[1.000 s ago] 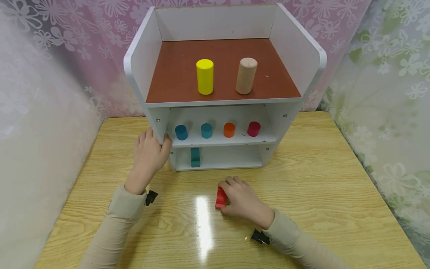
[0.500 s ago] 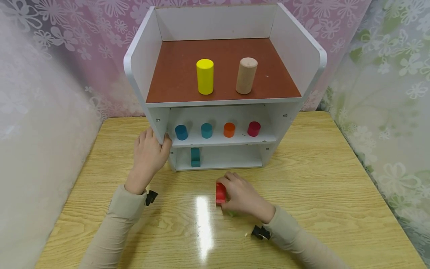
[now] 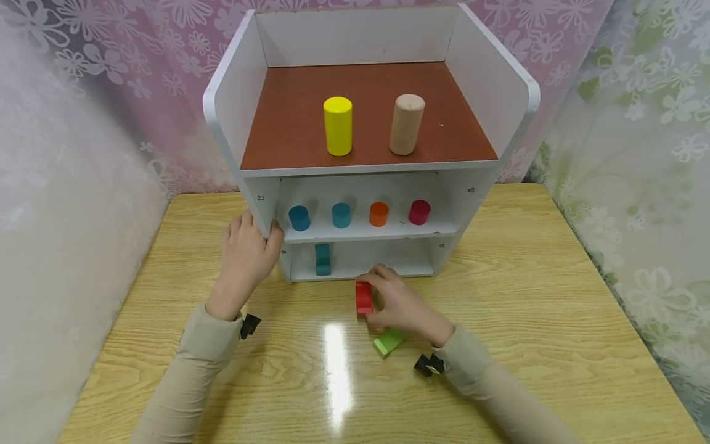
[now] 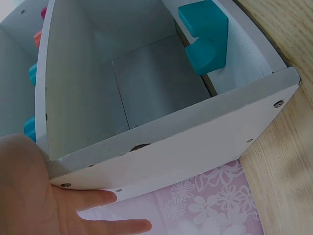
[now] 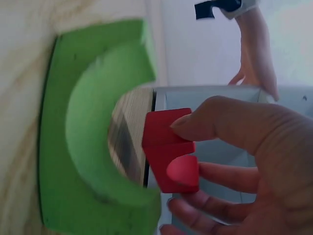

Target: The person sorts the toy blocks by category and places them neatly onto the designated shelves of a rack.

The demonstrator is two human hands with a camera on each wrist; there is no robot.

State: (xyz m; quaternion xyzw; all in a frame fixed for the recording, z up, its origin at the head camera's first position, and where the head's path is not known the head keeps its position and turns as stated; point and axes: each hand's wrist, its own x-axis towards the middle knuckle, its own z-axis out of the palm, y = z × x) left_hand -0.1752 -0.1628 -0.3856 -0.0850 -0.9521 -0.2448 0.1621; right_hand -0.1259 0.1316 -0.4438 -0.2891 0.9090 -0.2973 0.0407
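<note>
My left hand point(image 3: 244, 262) grips the left side panel of a white toy shelf point(image 3: 355, 165), thumb at the front edge, fingers along the outside. Its fingers reach along the panel in the left wrist view. My right hand point(image 3: 405, 305) pinches a red arch block point(image 3: 363, 298) between thumb and fingers, just in front of the bottom compartment. A curved cutout shows on that block in the right wrist view. Below the right hand, a green arch block point(image 3: 389, 341) lies on the table. A teal arch block point(image 4: 217, 39) stands at the left of the bottom compartment.
On the middle shelf stand several short cylinders, among them a blue one point(image 3: 299, 219) and an orange one point(image 3: 378, 214). The brown top bears a yellow cylinder point(image 3: 338, 126) and a plain wooden cylinder point(image 3: 407, 124). Flowered curtains point(image 3: 111, 92) surround the wooden table point(image 3: 532, 296).
My right hand has carried the red arch block forward toward the bottom compartment. The green arch block has come into sight beneath that hand. My left hand stays where it was.
</note>
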